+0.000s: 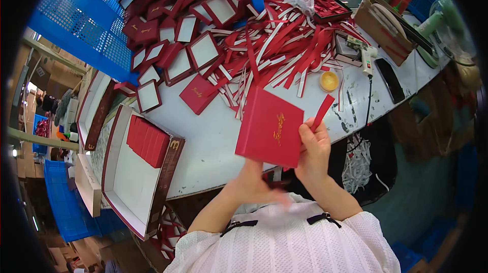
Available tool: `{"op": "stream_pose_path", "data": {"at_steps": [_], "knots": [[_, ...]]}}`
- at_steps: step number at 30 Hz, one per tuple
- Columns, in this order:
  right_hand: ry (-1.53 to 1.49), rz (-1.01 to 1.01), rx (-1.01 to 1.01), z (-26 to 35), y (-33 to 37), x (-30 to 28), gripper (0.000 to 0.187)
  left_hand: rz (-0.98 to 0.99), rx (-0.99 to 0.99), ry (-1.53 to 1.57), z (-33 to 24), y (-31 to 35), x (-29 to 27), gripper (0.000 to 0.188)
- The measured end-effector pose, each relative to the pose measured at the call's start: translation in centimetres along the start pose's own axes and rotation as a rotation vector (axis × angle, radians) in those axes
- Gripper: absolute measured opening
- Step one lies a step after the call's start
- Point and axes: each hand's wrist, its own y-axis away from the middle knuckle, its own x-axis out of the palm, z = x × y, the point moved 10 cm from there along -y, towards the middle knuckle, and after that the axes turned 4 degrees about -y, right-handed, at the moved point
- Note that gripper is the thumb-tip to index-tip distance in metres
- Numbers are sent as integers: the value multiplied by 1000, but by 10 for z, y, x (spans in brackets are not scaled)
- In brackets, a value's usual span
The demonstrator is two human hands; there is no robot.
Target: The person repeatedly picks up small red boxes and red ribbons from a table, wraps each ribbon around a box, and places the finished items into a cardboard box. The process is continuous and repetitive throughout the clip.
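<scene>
A square red gift box with gold script on its face is held up over the table's front edge, tilted. My right hand is closed on its right edge, thumb in front. A short red ribbon strip sticks up from the same fingers. My left hand is below the box's lower edge, partly behind it. Its fingers are smeared by motion, so their grip is unclear. A blurred dark red piece shows between my hands. Behind the box lies a heap of red and white ribbon strips.
Many red boxes and lids spill from a blue crate. At left, a shallow carton holds a row of red boxes. A yellow round tub, a glue gun and a black phone-like slab lie at right.
</scene>
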Motion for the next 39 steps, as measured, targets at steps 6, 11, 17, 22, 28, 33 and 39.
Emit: {"op": "stream_pose_path", "data": {"at_steps": [6, 11, 17, 22, 28, 33, 39], "knots": [[403, 330, 229, -10, 6, 10, 21, -311, -69, 89, 24, -4, -28, 30], [1103, 691, -279, 27, 31, 63, 22, -296, -280, 589, 41, -8, -25, 33], [1196, 682, -365, 27, 39, 68, 20, -257, -319, 525, 31, 0, -18, 33], [1208, 682, -398, 30, 40, 68, 20, -213, -289, 572, 29, -1, -13, 32], [1256, 713, -384, 28, 43, 69, 18, -209, -249, 430, 27, 3, -15, 25], [1285, 746, -362, 26, 39, 66, 14, -318, -364, 459, 38, 1, -19, 22], [1252, 715, -221, 23, 31, 59, 15, -288, -343, 563, 38, 0, -17, 21]]}}
